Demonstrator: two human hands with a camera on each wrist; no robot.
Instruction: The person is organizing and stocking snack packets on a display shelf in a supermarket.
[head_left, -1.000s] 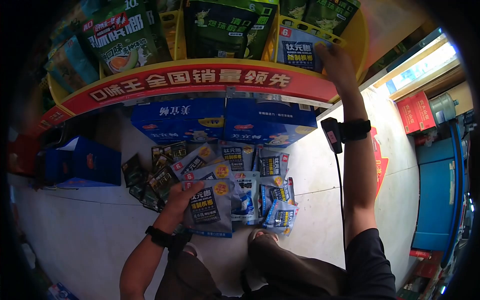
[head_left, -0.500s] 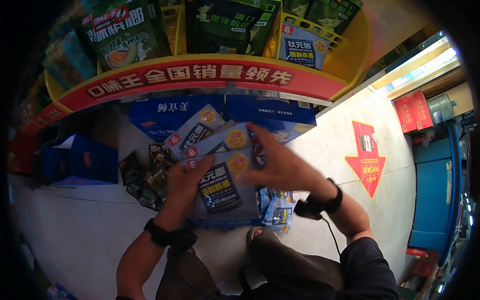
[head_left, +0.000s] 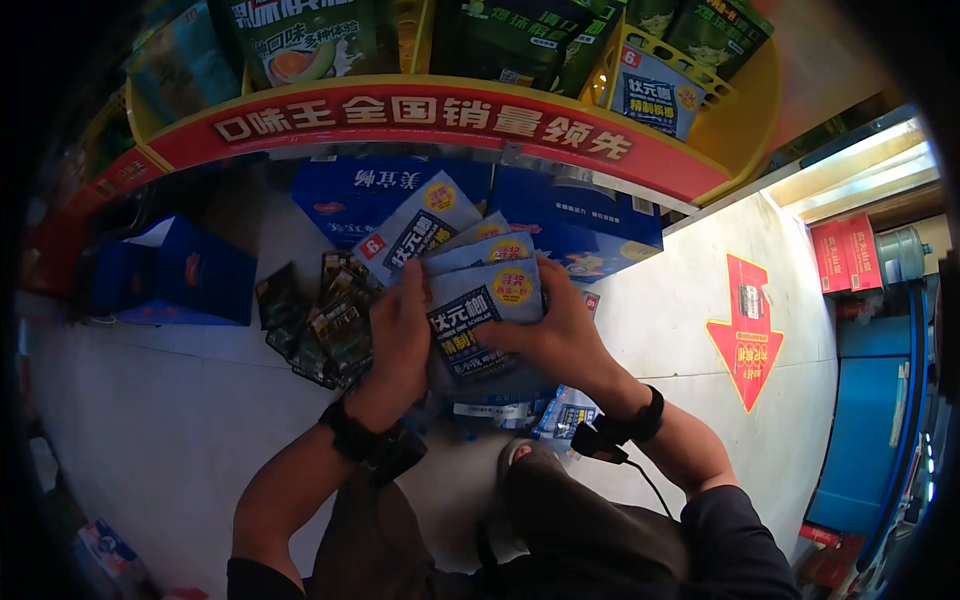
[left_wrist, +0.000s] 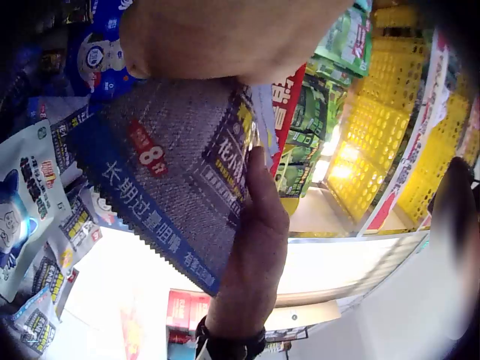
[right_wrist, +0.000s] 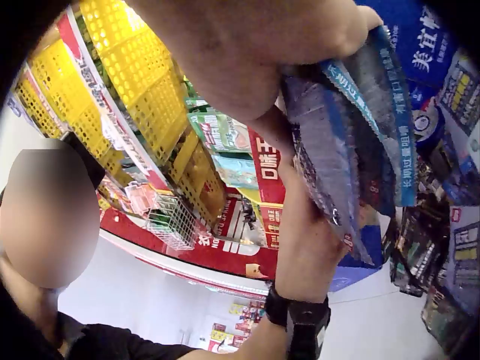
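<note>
Both elbows are bent, bringing the two hands near each other in front of the body. The left forearm [head_left: 290, 480] slants up from the lower left; the right forearm [head_left: 690, 440] angles in from the lower right. The left hand [head_left: 392, 340] grips with its thumb [head_left: 411, 288] pointing upward, its fingers hidden behind. The right hand [head_left: 575, 335] grips from the opposite side, its thumb [head_left: 505, 338] stretched inward across the front. A dark band circles each wrist, and dark sleeves cover the upper arms.

Grey-blue packets [head_left: 465, 305], overlapping, fanned, held aloft.
</note>
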